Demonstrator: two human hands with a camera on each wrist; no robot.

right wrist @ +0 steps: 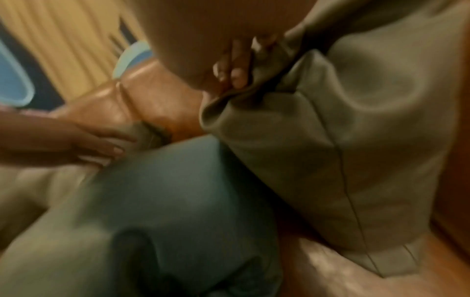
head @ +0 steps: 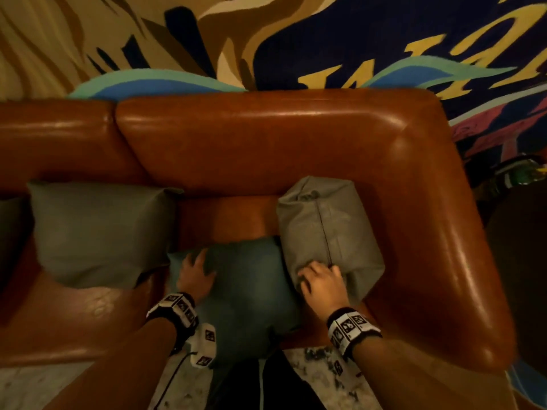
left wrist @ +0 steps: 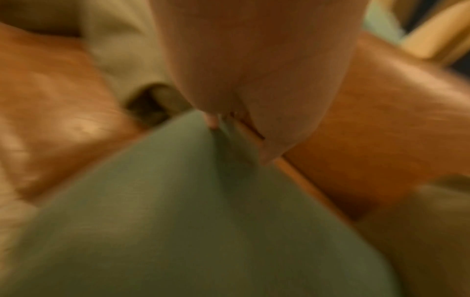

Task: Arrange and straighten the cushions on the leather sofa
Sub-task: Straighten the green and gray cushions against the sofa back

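Head view: left hand (head: 194,273) presses flat on the soft teal cushion (head: 245,288) while right hand (head: 321,284) clutches the limp grey cushion (head: 328,232) by its pliable near edge.

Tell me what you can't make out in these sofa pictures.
- Left hand: the head view shows it on the teal cushion; the blurred left wrist view hides whether its fingers grip or press.
- Dark cushion: cut off by the head view's left edge.
- Grey cushion, held by the right hand: the armrest hides its far face.
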